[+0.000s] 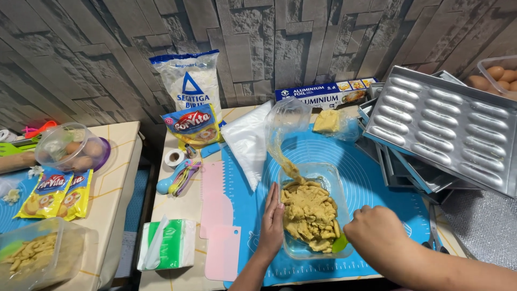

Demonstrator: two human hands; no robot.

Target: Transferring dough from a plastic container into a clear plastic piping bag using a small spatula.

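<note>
A clear rectangular container (338,186) full of yellowish-brown dough (311,213) stands on a blue silicone mat (371,178). My left hand (272,221) lies flat against the container's left wall, fingers together. At the container's near right corner, my right hand (377,233) is closed on a small green scraper (340,243) whose tip sticks into the dough. A clear plastic bag (288,121) smeared with dough hangs over the container's far edge.
Pink scrapers (218,226) lie left of the mat, with a tissue pack (167,243), measuring spoons (183,178), margarine sachets and a flour bag (189,81) beyond. Ridged metal baking trays (447,126) are stacked at right, eggs (498,75) behind. A foil box (323,94) lies by the wall.
</note>
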